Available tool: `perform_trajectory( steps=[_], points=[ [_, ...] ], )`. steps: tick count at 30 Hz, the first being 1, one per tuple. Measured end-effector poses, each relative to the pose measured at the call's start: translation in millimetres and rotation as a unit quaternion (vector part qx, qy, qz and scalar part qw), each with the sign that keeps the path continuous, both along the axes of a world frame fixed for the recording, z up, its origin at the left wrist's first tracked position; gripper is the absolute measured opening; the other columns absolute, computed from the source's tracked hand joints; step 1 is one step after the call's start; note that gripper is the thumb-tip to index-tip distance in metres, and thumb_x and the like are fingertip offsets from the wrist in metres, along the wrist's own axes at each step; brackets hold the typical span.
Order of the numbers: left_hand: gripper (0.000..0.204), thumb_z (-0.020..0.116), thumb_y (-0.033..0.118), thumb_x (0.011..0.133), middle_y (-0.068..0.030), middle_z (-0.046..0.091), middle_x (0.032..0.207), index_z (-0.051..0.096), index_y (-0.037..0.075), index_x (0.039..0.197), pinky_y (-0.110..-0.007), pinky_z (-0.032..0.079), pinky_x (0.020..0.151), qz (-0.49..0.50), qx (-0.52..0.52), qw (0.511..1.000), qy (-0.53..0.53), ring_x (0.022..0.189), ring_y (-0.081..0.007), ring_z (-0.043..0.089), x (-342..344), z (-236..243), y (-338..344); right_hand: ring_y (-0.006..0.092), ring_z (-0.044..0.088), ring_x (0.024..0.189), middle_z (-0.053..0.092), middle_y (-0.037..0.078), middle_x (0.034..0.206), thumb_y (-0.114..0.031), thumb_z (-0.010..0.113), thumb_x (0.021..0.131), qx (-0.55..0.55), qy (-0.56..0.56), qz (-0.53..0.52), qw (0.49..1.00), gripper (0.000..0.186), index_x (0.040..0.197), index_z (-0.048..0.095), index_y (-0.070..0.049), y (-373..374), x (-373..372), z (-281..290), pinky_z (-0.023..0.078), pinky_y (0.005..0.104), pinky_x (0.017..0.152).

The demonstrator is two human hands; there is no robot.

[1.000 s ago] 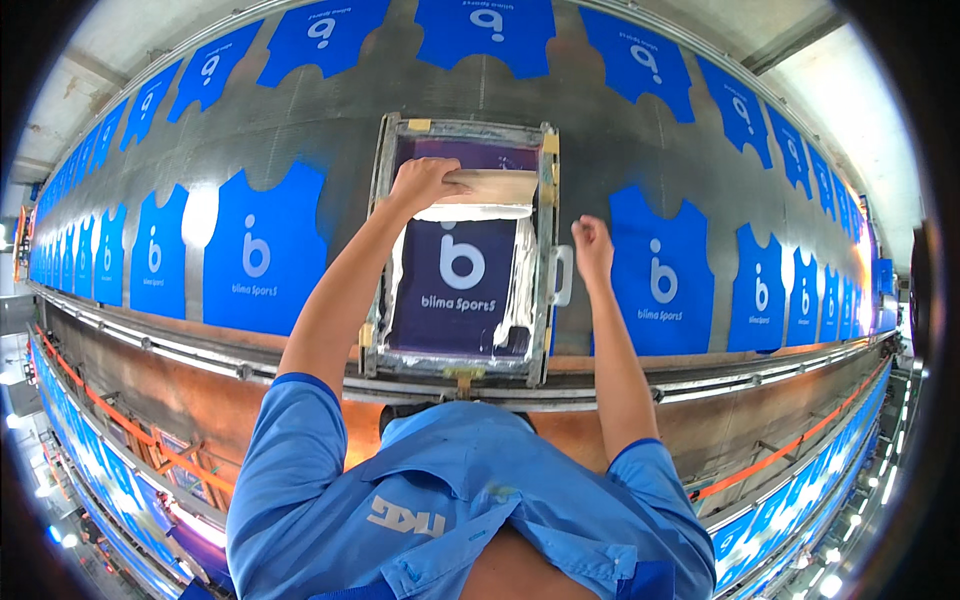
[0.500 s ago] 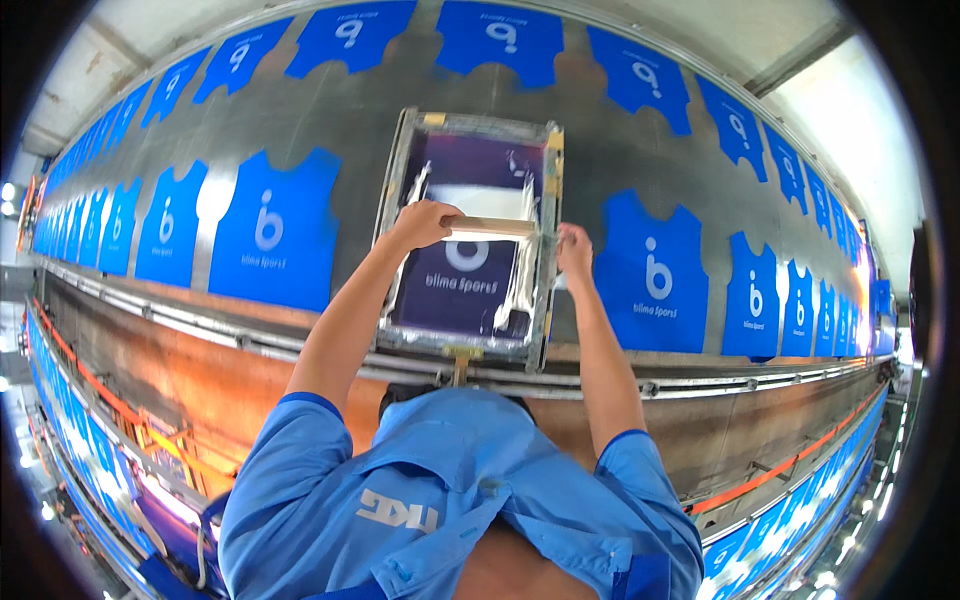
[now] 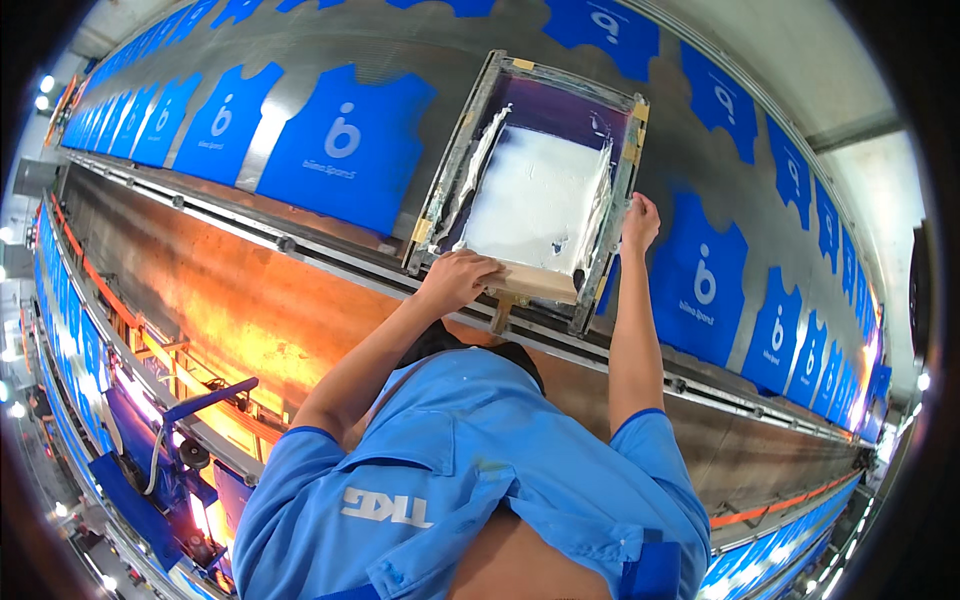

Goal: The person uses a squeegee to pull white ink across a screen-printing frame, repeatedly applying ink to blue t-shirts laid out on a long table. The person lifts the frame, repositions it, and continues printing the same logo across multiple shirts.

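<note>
A screen printing frame (image 3: 640,130) lies on the long dark table in front of me. White ink (image 3: 540,190) is spread over the purple mesh in a broad film, with thicker ridges along both sides. My left hand (image 3: 460,282) is closed round the left end of a wooden squeegee (image 3: 540,281), which rests across the near end of the mesh. The squeegee's blade edge is hidden. At the frame's right rail, my right hand (image 3: 641,222) has its fingers curled against the outer edge. A blue cut fabric piece (image 3: 700,275) with a white printed design lies just right of the frame.
Blue fabric pieces (image 3: 345,140) line the table in two rows. A metal rail (image 3: 270,235) runs along its near edge. Behind me is an orange-lit aisle floor (image 3: 240,290), then another table of blue pieces and a blue wheeled machine (image 3: 150,470) at lower left.
My left hand has drawn the squeegee from mid-screen to the near end, and white ink now covers the printed design seen through the mesh. The right hand stays at the frame. My view has turned.
</note>
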State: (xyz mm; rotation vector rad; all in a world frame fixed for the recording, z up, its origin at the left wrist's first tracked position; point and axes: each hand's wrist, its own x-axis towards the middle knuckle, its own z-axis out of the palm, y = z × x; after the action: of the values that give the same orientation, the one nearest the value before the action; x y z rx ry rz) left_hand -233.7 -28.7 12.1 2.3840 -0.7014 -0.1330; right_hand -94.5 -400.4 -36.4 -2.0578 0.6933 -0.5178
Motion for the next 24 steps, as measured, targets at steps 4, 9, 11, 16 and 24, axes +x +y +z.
perform_trajectory(
  steps=[4,9,11,16,24],
  points=[
    [0.027,0.076,0.028,0.083,-0.0033,0.071,0.103,0.073,0.013,0.106,-0.041,0.051,0.088,0.018,0.032,0.999,-0.039,0.103,-0.0256,0.066,15.9,0.3,22.7,0.0247,0.072,0.081,0.076,0.011,0.096,-0.024,0.060,0.100,-0.015,0.002,0.013,1.000,0.024,0.107,0.075,-0.006,15.8,-9.0,6.4,0.054,0.0386,0.074],
    [0.030,0.077,0.037,0.085,-0.0036,0.070,0.099,0.072,0.012,0.100,-0.041,0.051,0.084,0.006,0.057,0.998,-0.032,0.100,-0.0265,0.064,13.8,-1.8,63.6,0.0213,0.063,0.065,0.069,0.010,0.080,-0.025,0.059,0.102,0.005,-0.037,0.047,0.998,0.025,0.106,0.073,-0.005,59.7,-30.5,-18.3,0.048,0.0389,0.061],
    [0.032,0.078,0.038,0.083,-0.0034,0.068,0.096,0.072,0.011,0.099,-0.040,0.052,0.083,0.006,0.058,0.998,-0.031,0.098,-0.0270,0.064,10.7,-1.7,74.7,0.0201,0.062,0.065,0.067,0.009,0.077,-0.025,0.059,0.102,-0.003,-0.062,0.049,0.997,0.025,0.106,0.072,-0.004,75.1,-40.5,-24.5,0.048,0.0375,0.062],
    [0.028,0.081,0.023,0.077,-0.0029,0.066,0.112,0.073,0.015,0.103,-0.040,0.053,0.085,0.003,0.111,0.994,-0.026,0.108,-0.0247,0.061,-6.7,-19.2,93.2,0.0186,0.059,0.064,0.064,0.007,0.075,-0.023,0.058,0.103,0.034,-0.066,0.049,0.996,0.023,0.108,0.071,-0.005,100.9,-64.7,-24.1,0.048,0.0358,0.062],
    [0.036,0.071,0.006,0.073,0.0000,0.071,0.101,0.075,0.018,0.107,-0.039,0.052,0.087,-0.004,0.093,0.995,-0.044,0.098,-0.0235,0.066,-27.8,6.8,80.9,0.0216,0.063,0.067,0.069,0.011,0.080,-0.022,0.057,0.104,-0.008,-0.062,0.025,0.998,0.021,0.109,0.069,-0.006,90.2,-89.5,-13.1,0.049,0.0378,0.063]
  ],
)
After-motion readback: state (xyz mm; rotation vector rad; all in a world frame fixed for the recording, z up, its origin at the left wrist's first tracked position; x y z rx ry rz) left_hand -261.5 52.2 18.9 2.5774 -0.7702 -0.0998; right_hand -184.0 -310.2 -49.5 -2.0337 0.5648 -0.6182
